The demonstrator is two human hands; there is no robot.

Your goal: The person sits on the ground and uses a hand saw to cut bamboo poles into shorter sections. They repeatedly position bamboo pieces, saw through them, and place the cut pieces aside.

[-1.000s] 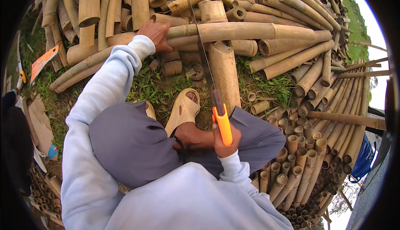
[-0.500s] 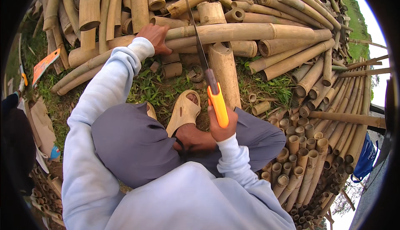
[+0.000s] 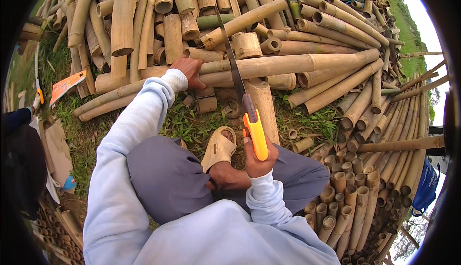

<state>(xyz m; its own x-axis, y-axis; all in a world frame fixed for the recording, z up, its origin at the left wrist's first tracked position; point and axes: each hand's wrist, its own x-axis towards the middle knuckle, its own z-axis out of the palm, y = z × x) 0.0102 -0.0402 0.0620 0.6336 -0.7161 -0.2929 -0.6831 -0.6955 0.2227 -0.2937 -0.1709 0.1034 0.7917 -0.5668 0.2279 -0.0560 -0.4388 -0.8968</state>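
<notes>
The left hand (image 3: 190, 71) clasps a long, round, tan bamboo pole (image 3: 283, 65), seemingly steadying it where it crosses a thick, tan bamboo post (image 3: 262, 105), while the right hand (image 3: 260, 162) grips an orange-handled, dark-bladed metal saw (image 3: 248, 104) across it.

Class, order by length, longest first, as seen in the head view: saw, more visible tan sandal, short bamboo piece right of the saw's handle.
1. Saw
2. Tan sandal
3. Short bamboo piece

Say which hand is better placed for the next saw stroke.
Probably the right hand: it holds the orange-handled saw across the bamboo pole, while the left hand clasps that pole.
</notes>
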